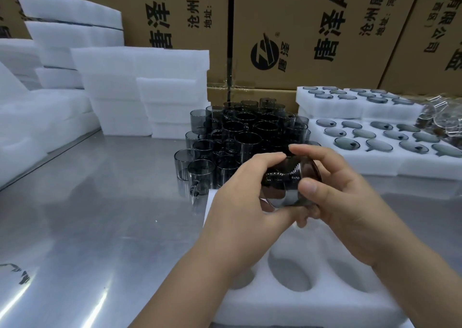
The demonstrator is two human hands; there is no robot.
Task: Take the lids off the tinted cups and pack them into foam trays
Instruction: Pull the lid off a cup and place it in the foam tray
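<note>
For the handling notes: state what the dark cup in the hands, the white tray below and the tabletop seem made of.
Dark tinted cup: probably glass, glossy; see-through, with glints. White pocketed tray: foam, matt, soft rounded edges. Grey tabletop: likely stainless steel, brushed; streaky reflections.

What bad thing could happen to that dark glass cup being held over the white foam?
The tinted cup lies sideways between the left grip and right grip, so it might slip, though the foam tray below would likely cushion it. Its lid could pop off suddenly and hit the metal table. A bump might also topple the stacked cups just behind.
</note>
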